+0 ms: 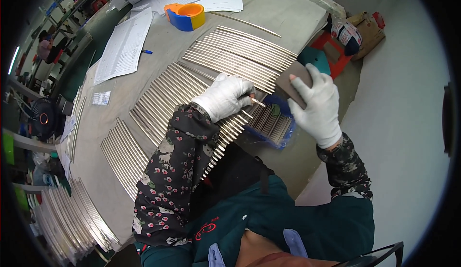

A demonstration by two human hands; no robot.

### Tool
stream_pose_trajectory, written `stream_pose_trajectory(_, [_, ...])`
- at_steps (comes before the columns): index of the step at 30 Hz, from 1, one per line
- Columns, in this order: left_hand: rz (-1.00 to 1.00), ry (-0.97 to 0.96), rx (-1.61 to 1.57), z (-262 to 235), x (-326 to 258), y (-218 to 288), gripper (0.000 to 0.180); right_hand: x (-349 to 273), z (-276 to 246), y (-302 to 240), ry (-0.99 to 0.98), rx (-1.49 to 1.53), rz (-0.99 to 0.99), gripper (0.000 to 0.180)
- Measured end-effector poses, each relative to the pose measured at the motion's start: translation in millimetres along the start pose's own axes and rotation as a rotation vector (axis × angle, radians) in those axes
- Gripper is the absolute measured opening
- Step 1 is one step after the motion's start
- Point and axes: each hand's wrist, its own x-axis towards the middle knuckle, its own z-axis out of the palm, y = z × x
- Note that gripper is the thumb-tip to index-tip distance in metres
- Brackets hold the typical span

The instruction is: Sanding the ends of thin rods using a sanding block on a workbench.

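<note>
My left hand (pixel 223 96), in a white glove with a bare fingertip, is closed round a thin metal rod (pixel 258 102) whose end sticks out past the fingers. Beneath that hand lies a wide row of similar shiny rods (pixel 163 91), side by side. My right hand (pixel 317 101), gloved too, grips a flat grey-brown block (pixel 287 80) that looks like a sanding block. The block is near the right ends of a farther row of rods (pixel 240 55). Whether it touches them I cannot tell.
A third row of rods (pixel 125 156) lies at the left. Below the table's right edge, a blue-lined bin (pixel 286 135) holds many thin pieces. Farther back are a tape dispenser (pixel 185 16), paper sheets (pixel 126 46) and a blue pen (pixel 147 52). A white wall (pixel 394 103) rises on the right.
</note>
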Motion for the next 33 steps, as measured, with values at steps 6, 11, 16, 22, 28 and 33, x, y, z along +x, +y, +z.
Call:
stream_pose_trajectory(6, [0.011, 0.344, 0.519, 3, 4, 9, 0.017, -5, -4, 5, 0.033, 0.155, 0.004, 0.047])
stream_pose_trajectory(11, [-0.032, -0.069, 0.359, -21, -12, 15, 0.023, -17, -6, 9, 0.048, 0.158, 0.005, 0.049])
stream_pose_trajectory(16, [-0.122, -0.223, 0.259, -26, -17, 15, 0.022, -19, -7, 7, 0.032, 0.176, -0.003, 0.050])
stream_pose_trajectory(22, [-0.125, -0.243, 0.098, -25, -10, 13, 0.017, -17, -12, 3, 0.010, 0.182, -0.016, 0.050])
stream_pose_trajectory(28, [-0.100, -0.052, -0.057, -2, -7, -2, 0.012, -17, -12, -18, -0.028, 0.380, -0.077, 0.051])
stream_pose_trajectory(33, [-0.039, 0.024, -0.013, -5, -10, -1, 0.013, -6, 1, -27, -0.046, 0.354, -0.194, 0.046])
